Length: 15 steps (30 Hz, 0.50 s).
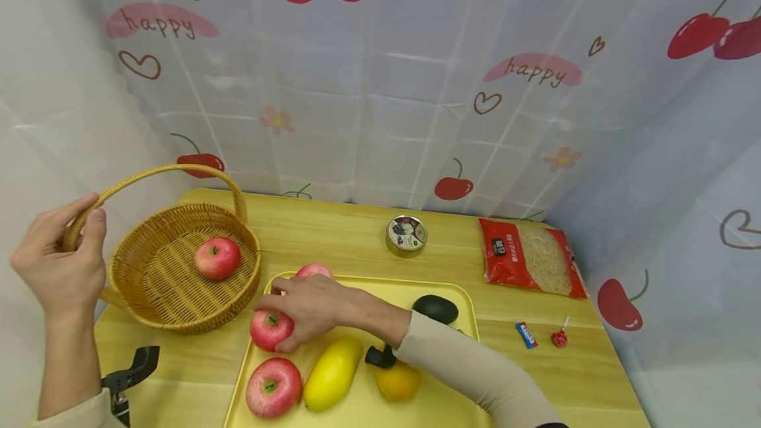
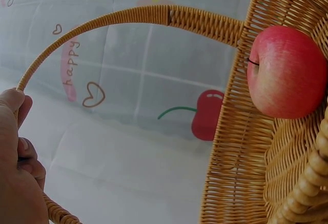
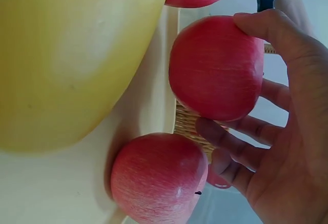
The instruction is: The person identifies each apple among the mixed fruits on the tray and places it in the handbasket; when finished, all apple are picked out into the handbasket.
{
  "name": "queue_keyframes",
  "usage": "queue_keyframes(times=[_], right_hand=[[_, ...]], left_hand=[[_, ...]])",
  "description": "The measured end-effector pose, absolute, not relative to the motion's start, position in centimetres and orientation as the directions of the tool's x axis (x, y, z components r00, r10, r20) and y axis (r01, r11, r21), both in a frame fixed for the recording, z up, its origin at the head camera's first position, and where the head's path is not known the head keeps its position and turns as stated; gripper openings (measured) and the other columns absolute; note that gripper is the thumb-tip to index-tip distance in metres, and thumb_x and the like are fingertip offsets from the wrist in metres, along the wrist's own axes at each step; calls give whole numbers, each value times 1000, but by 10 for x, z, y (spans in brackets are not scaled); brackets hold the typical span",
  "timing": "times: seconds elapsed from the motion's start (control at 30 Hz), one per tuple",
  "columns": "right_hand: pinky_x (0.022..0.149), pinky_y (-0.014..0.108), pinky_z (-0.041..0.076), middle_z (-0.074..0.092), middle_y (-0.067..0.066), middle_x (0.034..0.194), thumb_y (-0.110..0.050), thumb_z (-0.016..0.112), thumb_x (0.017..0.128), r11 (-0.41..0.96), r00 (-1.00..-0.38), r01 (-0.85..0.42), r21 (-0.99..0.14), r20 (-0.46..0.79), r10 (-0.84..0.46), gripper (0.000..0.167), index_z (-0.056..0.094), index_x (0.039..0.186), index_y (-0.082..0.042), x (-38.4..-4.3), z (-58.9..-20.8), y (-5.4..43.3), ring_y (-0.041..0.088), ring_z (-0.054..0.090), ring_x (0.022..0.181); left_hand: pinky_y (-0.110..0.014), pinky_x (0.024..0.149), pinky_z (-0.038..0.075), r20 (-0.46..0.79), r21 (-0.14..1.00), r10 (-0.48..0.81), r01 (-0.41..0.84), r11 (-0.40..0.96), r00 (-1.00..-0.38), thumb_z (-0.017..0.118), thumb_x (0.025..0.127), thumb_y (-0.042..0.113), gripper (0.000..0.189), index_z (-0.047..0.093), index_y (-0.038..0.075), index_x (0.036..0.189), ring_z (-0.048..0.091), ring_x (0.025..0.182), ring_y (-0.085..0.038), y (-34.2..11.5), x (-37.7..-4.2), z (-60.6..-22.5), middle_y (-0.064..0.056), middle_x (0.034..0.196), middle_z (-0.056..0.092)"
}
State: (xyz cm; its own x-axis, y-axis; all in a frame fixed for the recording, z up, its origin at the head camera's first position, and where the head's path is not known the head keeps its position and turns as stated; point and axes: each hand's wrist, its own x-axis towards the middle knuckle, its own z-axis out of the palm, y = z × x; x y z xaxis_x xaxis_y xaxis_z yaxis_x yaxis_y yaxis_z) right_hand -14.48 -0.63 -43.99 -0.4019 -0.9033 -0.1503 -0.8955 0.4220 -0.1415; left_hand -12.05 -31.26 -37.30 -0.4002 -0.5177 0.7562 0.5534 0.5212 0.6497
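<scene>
Round tan wicker basket [image 1: 169,269]: I've room over its floor's left, lower left of the head frame; a round red apple [image 1: 217,258] blocks the right.
Arched tan wicker handle [image 2: 138,15]: bars the left-wrist frame's top; open gap at centre.
Flat yellow tray [image 1: 410,290]: a yellow oval mango [image 1: 333,375] blocks lower centre, a beige sleeve [image 1: 470,362] lower right.
Pale wood tabletop [image 1: 333,233]: passable between basket and round silver tin [image 1: 406,236], centre.

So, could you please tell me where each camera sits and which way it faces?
Head: on the head, facing forward and down over basket and tray; left hand, right hand and forearms show.
Left wrist: worn there, facing the handle and an apple in the basket; left hand partly shows.
Right wrist: worn there, facing a mango and other apples; right hand shows.
Head and left wrist share the left hand gripping the handle.
</scene>
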Motion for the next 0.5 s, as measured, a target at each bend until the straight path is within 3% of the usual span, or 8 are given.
queue_keyframes(times=[0.5], right_hand=[[65, 15, 42, 42, -13, 119, -66, 69, 81, 421, -410, -877, -229, -98, -907, 72, 45, 144, -41, -147, -433, -2, 0, 48, 85]], left_hand=[[-3, 68, 43, 761, 646, -504, 547, 532, -408, 72, 89, 3, 17, 76, -8, 102, 59, 83, 2, -312, -119, -373, 6, 96, 73]])
